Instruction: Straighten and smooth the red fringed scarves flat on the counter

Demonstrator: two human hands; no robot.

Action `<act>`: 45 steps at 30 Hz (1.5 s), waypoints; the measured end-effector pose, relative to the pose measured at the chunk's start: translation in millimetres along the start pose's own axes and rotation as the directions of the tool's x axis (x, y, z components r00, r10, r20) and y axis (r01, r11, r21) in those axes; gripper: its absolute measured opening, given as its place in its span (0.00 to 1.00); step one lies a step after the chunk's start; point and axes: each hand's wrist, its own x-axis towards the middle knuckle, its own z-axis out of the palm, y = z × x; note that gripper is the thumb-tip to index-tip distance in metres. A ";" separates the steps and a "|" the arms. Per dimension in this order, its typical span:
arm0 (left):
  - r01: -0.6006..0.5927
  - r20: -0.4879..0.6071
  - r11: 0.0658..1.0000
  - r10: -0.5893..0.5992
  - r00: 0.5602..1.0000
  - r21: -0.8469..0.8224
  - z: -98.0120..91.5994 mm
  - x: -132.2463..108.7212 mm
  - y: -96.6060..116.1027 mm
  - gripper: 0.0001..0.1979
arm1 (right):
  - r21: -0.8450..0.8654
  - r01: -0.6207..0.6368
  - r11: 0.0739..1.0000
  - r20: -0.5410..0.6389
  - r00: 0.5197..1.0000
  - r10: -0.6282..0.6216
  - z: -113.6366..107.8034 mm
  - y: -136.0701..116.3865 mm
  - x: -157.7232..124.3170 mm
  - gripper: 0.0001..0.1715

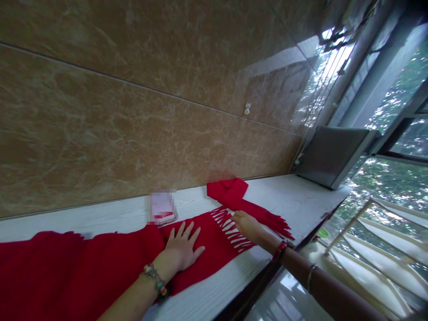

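Observation:
A red scarf [214, 236] lies spread along the white surface, its white-gapped fringe fanned out at the right end. My left hand [183, 247] rests flat on it with the fingers apart. At the fringe, my right hand [246, 226] has its fingers pinched together on the strands; the fingertips are partly hidden. Just beyond that hand is a folded red fringed cloth [230, 191], which looks like another scarf or a further part of this one. Thicker red fabric [76, 272] is bunched at the left.
A phone-like object [165, 217], partly blurred out, lies by the brown marbled wall [133, 133]. A grey box-shaped appliance [334, 156] stands at the far right end of the white counter [301, 196]. Beyond the front edge is a pale metal rack [371, 249] near the windows.

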 end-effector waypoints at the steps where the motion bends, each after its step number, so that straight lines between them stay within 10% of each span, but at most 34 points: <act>1: -0.001 -0.001 1.000 0.001 1.000 0.000 -0.4 -0.2 0.0 0.32 | -0.002 0.034 0.999 0.003 0.999 -0.034 -2.4 -4.0 1.3 0.14; 13: -0.003 -0.005 1.000 0.003 1.000 0.004 1.1 0.4 -0.3 0.32 | -0.085 0.356 0.931 0.028 0.935 -0.355 -20.0 -3.7 18.6 0.15; 35: 0.021 -0.004 1.000 -0.021 1.000 -0.016 2.2 0.7 1.5 0.32 | 0.112 0.212 0.971 -0.176 0.966 -0.191 9.7 -29.5 30.3 0.29; 45: 0.003 0.011 1.000 -0.003 1.000 -0.026 -5.4 -5.9 4.0 0.32 | 0.119 0.103 0.987 -0.081 0.992 -0.094 25.0 -12.9 42.5 0.29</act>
